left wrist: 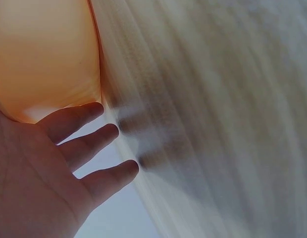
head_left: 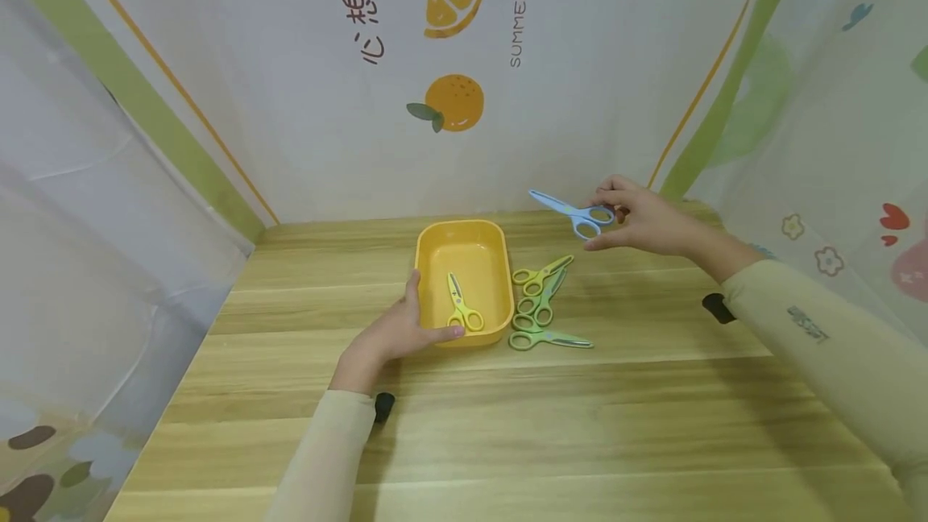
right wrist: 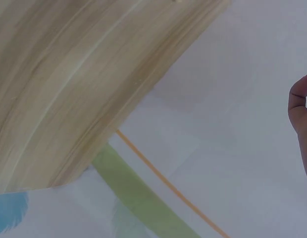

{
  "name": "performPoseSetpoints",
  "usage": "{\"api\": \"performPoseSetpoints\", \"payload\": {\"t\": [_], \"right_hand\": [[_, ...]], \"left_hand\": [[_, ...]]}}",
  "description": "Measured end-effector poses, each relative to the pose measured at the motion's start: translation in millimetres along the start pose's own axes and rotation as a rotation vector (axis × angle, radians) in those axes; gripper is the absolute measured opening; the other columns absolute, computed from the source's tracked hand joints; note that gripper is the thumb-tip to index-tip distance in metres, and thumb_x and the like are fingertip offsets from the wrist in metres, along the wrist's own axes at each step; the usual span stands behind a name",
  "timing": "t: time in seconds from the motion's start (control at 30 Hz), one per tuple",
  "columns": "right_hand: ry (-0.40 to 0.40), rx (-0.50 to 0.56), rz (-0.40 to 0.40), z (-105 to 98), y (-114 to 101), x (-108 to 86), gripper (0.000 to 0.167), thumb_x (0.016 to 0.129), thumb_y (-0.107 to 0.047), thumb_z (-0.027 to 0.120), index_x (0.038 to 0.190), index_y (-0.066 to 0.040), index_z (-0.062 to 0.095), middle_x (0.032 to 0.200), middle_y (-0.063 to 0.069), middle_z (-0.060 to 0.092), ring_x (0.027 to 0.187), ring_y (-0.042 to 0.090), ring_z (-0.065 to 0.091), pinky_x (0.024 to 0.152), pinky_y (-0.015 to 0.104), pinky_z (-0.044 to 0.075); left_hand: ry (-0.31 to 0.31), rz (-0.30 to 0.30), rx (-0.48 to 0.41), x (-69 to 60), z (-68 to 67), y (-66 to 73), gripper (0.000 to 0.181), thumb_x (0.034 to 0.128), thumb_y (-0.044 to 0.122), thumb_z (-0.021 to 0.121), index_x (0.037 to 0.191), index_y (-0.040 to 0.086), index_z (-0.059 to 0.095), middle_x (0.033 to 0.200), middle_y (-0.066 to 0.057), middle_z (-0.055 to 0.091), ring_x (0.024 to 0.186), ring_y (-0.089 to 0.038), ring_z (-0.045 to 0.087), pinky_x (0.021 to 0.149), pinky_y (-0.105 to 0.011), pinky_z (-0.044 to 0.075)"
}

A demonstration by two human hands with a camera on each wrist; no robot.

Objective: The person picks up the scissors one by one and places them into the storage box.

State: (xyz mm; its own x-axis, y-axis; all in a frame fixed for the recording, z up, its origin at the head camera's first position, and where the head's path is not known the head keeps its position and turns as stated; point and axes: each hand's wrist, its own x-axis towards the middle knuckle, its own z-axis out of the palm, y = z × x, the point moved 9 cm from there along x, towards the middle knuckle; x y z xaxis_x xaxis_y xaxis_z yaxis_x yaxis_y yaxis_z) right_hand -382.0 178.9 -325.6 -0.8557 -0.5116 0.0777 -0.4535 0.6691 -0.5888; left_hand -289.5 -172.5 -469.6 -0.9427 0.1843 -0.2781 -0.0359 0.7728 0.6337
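Note:
Blue scissors (head_left: 573,212) hang above the table's far right part, their handle loops pinched by my right hand (head_left: 638,217). In the right wrist view only a bent part of that hand (right wrist: 301,106) shows at the right edge. My left hand (head_left: 395,330) holds the near left corner of a yellow plastic box (head_left: 510,288), thumb at the near rim. Fingers (left wrist: 89,144) of that hand extend beside the box in the left wrist view. Yellow scissors (head_left: 457,296) lie inside the box. Right of it lie yellow-green scissors (head_left: 545,274) and two green scissors (head_left: 554,338), partly overlapping.
The wood-grain table (head_left: 464,441) ends at a white printed curtain (head_left: 341,143) behind it. More curtain hangs at the left and right sides. A black strap end (head_left: 384,407) sticks out near the left cuff, another (head_left: 718,308) near the right cuff.

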Motion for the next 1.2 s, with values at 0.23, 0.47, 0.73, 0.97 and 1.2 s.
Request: {"api": "performPoseSetpoints", "payload": {"t": [0.23, 0.47, 0.73, 0.97, 1.2], "right_hand": [[-0.007, 0.018, -0.038, 8.1, -17.0, 12.7, 0.059, 0.085, -0.026, 0.093, 0.136, -0.008, 0.071, 0.116, 0.008, 0.043, 0.095, 0.023, 0.039, 0.078, 0.032, 0.036], [-0.028, 0.008, -0.068, 17.6, -28.1, 23.6, 0.063, 0.085, -0.026, 0.093, 0.14, -0.006, 0.069, 0.118, 0.006, 0.045, 0.095, 0.023, 0.041, 0.079, 0.033, 0.038], [-0.054, 0.009, -0.111, 27.4, -43.1, 33.4, 0.063, 0.083, -0.026, 0.095, 0.137, -0.006, 0.07, 0.116, 0.01, 0.046, 0.096, 0.024, 0.041, 0.081, 0.033, 0.038], [-0.077, -0.013, -0.17, 40.0, -60.8, 42.6, 0.064, 0.082, -0.03, 0.095, 0.136, -0.006, 0.071, 0.113, 0.008, 0.045, 0.092, 0.023, 0.042, 0.079, 0.032, 0.039], [-0.12, -0.016, -0.193, 55.2, -76.8, 50.9, 0.067, 0.082, -0.036, 0.094, 0.138, -0.008, 0.07, 0.116, 0.007, 0.046, 0.098, 0.027, 0.046, 0.083, 0.036, 0.042]], "left_hand": [[0.003, 0.005, -0.004, -0.1, 0.2, -1.3, 0.149, 0.0783, 0.08, 0.078, 0.169, 0.013, -0.019, 0.171, -0.032, 0.028, 0.155, -0.045, 0.041, 0.126, -0.059, 0.037], [0.002, 0.001, -0.017, 0.8, 1.6, -1.6, 0.149, 0.0773, 0.08, 0.079, 0.17, 0.013, -0.018, 0.172, -0.031, 0.027, 0.156, -0.044, 0.039, 0.127, -0.058, 0.035], [0.004, 0.0, -0.018, 0.9, 2.7, -1.2, 0.149, 0.0771, 0.08, 0.079, 0.17, 0.013, -0.017, 0.172, -0.031, 0.027, 0.156, -0.043, 0.04, 0.127, -0.058, 0.036], [0.005, 0.007, -0.014, 1.4, 2.0, -0.8, 0.149, 0.0778, 0.08, 0.078, 0.17, 0.012, -0.017, 0.171, -0.032, 0.028, 0.156, -0.044, 0.039, 0.127, -0.058, 0.036], [0.003, 0.01, -0.021, 1.9, 1.3, -0.3, 0.149, 0.0772, 0.081, 0.078, 0.17, 0.013, -0.017, 0.171, -0.032, 0.028, 0.156, -0.044, 0.04, 0.127, -0.059, 0.035]]}}
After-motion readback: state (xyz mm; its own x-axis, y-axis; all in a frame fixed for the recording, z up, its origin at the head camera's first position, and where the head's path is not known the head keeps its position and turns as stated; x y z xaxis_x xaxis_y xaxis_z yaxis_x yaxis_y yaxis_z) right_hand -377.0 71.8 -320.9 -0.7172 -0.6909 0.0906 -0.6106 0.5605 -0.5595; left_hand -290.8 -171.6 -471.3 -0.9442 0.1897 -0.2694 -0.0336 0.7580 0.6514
